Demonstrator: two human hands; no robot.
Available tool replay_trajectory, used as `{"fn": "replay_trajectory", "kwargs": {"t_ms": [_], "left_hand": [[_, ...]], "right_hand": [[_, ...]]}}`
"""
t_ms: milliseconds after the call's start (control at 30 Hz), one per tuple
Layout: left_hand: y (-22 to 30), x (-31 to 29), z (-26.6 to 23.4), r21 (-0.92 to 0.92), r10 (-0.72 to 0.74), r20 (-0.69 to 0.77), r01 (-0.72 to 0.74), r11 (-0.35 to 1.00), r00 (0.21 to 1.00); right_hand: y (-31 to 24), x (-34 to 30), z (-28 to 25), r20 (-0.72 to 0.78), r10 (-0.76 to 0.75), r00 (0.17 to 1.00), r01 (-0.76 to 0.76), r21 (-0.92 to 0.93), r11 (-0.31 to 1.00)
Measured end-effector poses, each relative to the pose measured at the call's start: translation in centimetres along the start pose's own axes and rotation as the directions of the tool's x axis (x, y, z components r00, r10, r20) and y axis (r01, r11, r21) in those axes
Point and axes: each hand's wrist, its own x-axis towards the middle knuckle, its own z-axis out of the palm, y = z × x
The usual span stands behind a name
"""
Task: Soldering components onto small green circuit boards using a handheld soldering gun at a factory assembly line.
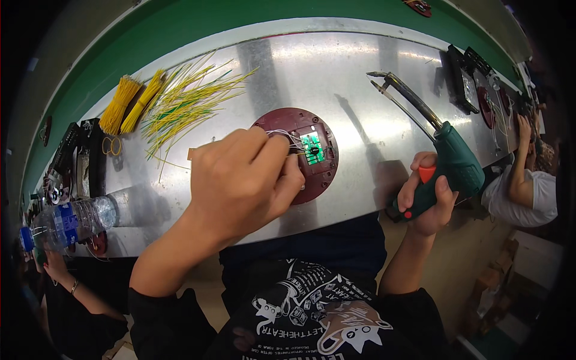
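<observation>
Flat maroon disc (315,182), green circuit board (310,143) inset, raised green soldering gun (455,157)

Through the head-worn fisheye I look down, close over the metal table (324,69), facing its far side.

The soldering gun (461,162) is green, its trigger (426,174) red, and the disc (315,183) maroon.

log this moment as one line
left hand: at white wires, maroon disc; right hand: grips green soldering gun; circuit board: on disc; loose yellow wires: on bench
</observation>
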Motion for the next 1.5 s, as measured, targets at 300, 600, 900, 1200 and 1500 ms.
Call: {"fn": "replay_trajectory", "kwargs": {"t_ms": [300,600,900,1200,1500], "left_hand": [[-1.9,1.5,-1.3,0.082,0.121,-0.331,-0.099,0.992,0.936],[0.2,-0.3,-0.9,-0.063,0.187,0.086,-0.182,0.981,0.978],[-0.4,-0.9,0.2,-0.045,0.165,0.093,-0.161,0.986,0.982],[0.1,-0.8,-0.1,-0.062,0.078,0.186,-0.068,0.996,0.979],[-0.2,-0.9,0.6,-0.048,0.099,0.143,-0.093,0.994,0.985]], "right_hand": [[0.1,-0.5,-0.2,-0.008,-0.038,0.999,0.038,-0.012,0.999],[-2.2,-4.2,0.3,0.171,0.027,0.985,0.002,-0.165,0.986],[-3.2,-5.0,0.2,0.186,0.109,0.976,-0.048,-0.305,0.951],[-3.2,-4.9,0.8,0.164,0.103,0.981,-0.034,-0.378,0.925],[-3.6,-5.4,0.7,0.115,0.199,0.973,-0.138,-0.398,0.907]]}}
